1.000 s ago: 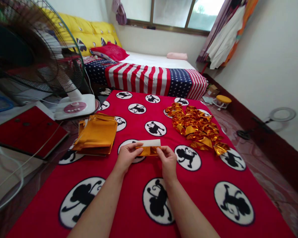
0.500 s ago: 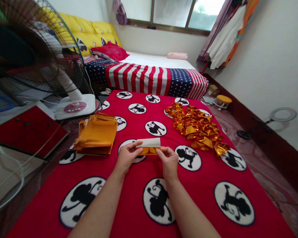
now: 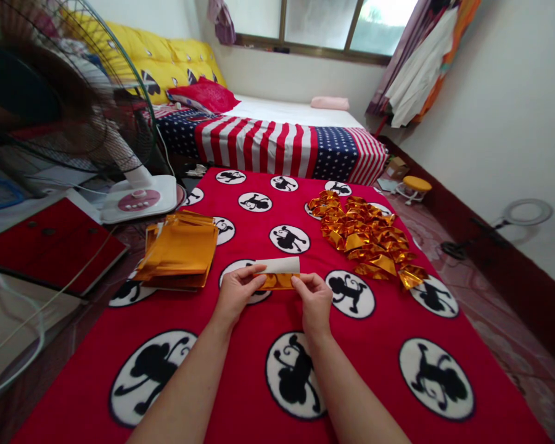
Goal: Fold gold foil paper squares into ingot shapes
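Note:
A sheet of gold foil paper (image 3: pixel 277 281), folded to a narrow strip with its pale back showing along the far side, is held level above the red cloth. My left hand (image 3: pixel 235 290) pinches its left end between thumb and fingers. At the right end my right hand (image 3: pixel 313 295) grips it the same way. To the left lies a stack of flat gold sheets (image 3: pixel 180 246). Several folded shiny gold pieces (image 3: pixel 361 234) are grouped in rows at the right.
The red cloth (image 3: pixel 203 388) with monkey circles covers the surface under my hands. A running fan (image 3: pixel 141 200) stands at the left beside a red panel (image 3: pixel 50 243). Beyond are a bed (image 3: pixel 268 145), a yellow stool (image 3: pixel 417 184) and a ring-topped stand (image 3: pixel 527 213).
The gold strip between my fingers looks slightly flatter and smoother than before. Both hands have stayed almost in place.

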A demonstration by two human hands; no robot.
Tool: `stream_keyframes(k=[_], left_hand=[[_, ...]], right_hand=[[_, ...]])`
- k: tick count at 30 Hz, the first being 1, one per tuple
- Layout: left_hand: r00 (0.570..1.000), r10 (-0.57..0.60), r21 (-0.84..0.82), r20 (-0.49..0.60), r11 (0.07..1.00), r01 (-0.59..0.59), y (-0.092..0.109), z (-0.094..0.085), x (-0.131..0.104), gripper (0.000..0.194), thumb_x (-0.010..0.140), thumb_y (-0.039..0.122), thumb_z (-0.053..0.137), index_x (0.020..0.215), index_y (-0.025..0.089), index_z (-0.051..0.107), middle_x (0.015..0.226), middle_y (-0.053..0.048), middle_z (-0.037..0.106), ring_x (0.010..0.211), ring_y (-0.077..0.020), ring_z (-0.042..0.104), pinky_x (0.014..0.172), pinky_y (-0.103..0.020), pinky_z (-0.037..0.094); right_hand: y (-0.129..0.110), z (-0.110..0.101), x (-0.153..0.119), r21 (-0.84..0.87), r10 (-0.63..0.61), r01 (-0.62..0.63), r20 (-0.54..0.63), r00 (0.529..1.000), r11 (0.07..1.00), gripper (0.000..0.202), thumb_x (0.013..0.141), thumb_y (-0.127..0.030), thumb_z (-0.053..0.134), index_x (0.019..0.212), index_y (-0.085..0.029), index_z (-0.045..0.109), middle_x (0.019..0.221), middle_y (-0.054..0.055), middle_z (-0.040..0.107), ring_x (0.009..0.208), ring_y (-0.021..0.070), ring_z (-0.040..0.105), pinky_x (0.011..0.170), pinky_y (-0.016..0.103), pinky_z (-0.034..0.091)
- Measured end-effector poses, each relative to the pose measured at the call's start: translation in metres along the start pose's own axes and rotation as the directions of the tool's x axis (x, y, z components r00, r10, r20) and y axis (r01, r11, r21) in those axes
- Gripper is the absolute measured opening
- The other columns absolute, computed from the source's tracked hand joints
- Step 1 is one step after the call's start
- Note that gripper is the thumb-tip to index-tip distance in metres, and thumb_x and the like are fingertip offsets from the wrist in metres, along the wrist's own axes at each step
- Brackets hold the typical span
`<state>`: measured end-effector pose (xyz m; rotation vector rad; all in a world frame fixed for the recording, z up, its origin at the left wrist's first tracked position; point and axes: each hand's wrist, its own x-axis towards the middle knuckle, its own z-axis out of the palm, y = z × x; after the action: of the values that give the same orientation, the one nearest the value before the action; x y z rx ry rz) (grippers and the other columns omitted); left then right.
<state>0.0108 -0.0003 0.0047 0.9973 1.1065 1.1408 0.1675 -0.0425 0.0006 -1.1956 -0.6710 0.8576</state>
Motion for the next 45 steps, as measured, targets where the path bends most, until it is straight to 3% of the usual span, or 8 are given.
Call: stream_keyframes(k=[6, 16, 24, 45], left_hand=[[1.000, 0.026, 0.033, -0.008, 0.999, -0.025, 0.0008, 0.0002, -0.0006, 0.049, 0.054, 0.038, 0.088, 0.095, 0.012, 0.078, 0.089, -0.007, 0.075, 0.079, -0.0199, 0.071, 0.076, -0.031, 0.061], [0.996, 0.082, 0.093, -0.027, 0.993, -0.079, 0.0025, 0.0025, -0.0018, 0.044, 0.059, 0.040, 0.084, 0.093, 0.012, 0.078, 0.090, -0.008, 0.076, 0.083, -0.0224, 0.071, 0.078, -0.034, 0.061], [0.996, 0.088, 0.109, -0.021, 0.990, -0.085, 0.0012, 0.0016, -0.0017, 0.043, 0.062, 0.040, 0.082, 0.095, 0.013, 0.078, 0.093, -0.009, 0.076, 0.086, -0.0227, 0.071, 0.080, -0.033, 0.060], [0.994, 0.105, 0.130, -0.017, 0.986, -0.102, 0.0004, 0.0011, -0.0026, 0.039, 0.065, 0.038, 0.080, 0.095, 0.013, 0.078, 0.094, -0.009, 0.076, 0.086, -0.0227, 0.071, 0.082, -0.035, 0.059]], right_hand=[[0.0055, -0.0015, 0.0011, -0.008, -0.002, 0.002, -0.007, 1.000, 1.000, 0.024, 0.067, -0.031, 0.079, 0.071, -0.017, 0.060, 0.067, -0.002, 0.062, 0.063, 0.0125, 0.057, 0.063, 0.025, 0.047], [0.0018, 0.0004, 0.0004, 0.102, 0.051, -0.049, -0.011, 0.999, 0.994, 0.045, 0.065, -0.026, 0.078, 0.101, -0.021, 0.052, 0.074, -0.004, 0.065, 0.068, 0.0130, 0.063, 0.070, 0.027, 0.051], [-0.0014, 0.0013, -0.0011, 0.091, 0.044, -0.042, -0.024, 0.999, 0.995, 0.043, 0.067, -0.027, 0.076, 0.103, -0.020, 0.052, 0.074, -0.005, 0.064, 0.064, 0.0113, 0.060, 0.063, 0.024, 0.048], [0.0015, 0.0018, -0.0029, 0.080, -0.012, 0.015, -0.035, 0.999, 0.997, 0.042, 0.069, -0.025, 0.075, 0.104, -0.020, 0.052, 0.073, -0.005, 0.063, 0.067, 0.0113, 0.060, 0.070, 0.025, 0.048]])
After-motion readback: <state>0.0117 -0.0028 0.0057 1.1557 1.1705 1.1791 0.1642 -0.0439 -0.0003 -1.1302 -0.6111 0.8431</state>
